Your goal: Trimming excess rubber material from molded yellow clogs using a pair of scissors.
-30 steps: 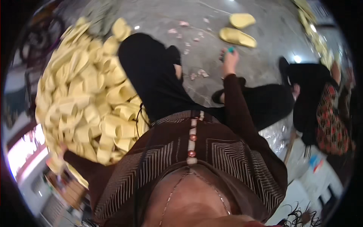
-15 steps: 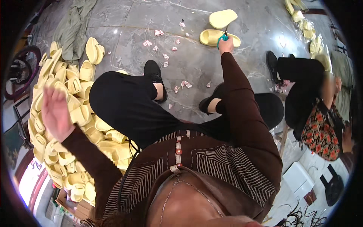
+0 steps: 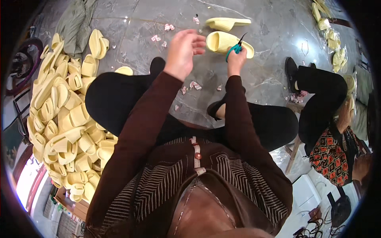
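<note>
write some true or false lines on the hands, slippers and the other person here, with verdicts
1. The right hand holds scissors with teal handles. True.
2. The left hand is closed around the scissors too. False: it is open and apart from them.
3. A big pile of yellow slippers lies on the person's left. True.
4. The co-worker is on the person's left. False: the co-worker is on the right.
5. Pale crumpled scraps lie on the gray floor. True.
</note>
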Motion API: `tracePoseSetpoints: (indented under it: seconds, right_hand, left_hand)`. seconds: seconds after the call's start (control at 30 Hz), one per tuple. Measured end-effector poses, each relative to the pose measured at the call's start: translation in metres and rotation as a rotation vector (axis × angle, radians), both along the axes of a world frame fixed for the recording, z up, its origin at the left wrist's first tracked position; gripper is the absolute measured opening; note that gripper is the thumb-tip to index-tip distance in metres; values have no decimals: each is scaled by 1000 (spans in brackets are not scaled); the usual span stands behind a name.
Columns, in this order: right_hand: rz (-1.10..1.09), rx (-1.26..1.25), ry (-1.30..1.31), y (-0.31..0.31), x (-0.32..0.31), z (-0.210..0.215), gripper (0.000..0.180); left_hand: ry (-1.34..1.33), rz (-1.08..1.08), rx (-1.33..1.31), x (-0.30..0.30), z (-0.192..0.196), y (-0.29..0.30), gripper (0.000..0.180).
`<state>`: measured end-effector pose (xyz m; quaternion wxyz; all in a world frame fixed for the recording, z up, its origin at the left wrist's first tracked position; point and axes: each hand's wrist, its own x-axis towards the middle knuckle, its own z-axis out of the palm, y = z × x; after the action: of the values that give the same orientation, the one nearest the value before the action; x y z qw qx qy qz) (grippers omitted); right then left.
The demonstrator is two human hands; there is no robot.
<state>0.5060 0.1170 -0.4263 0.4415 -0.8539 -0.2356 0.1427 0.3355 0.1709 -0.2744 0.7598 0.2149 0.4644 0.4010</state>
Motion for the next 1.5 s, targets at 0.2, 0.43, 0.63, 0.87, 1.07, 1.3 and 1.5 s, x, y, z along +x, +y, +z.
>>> tracePoseSetpoints:
  seconds: [0.2,0.43,0.63,0.87,1.07,1.3,1.5]
  right_hand:
    - [92,84,67,-73,-63,22,29]
    - [370,-319,-13,-132,-102,9,35]
    - [442,-515,207,-163,-84,-44,34]
    - [498,-667,186,-154,-68,-21,34]
    - [780,-797,-10,-153,-63,-22,33]
    - [874,-1044,-39,-146,-45,-23,36]
    - [1005,-1013,-85,-135,-49,-25,34]
  left_hand:
    - [364,-230,-217,-2,-100,-32,21]
    - [467,-539,-551,-39,-184,-75,24]
    - [480,-600,-606,-42,-214,-108,25]
    - [900,-869,-241,-46,-227,-116,23]
    - [1274,-1114,267,-46,-258,-118,22]
    - [1274,-1031,302,-41,-269,-122,27]
    - [1269,-1035,307,-45,-281,-121,26]
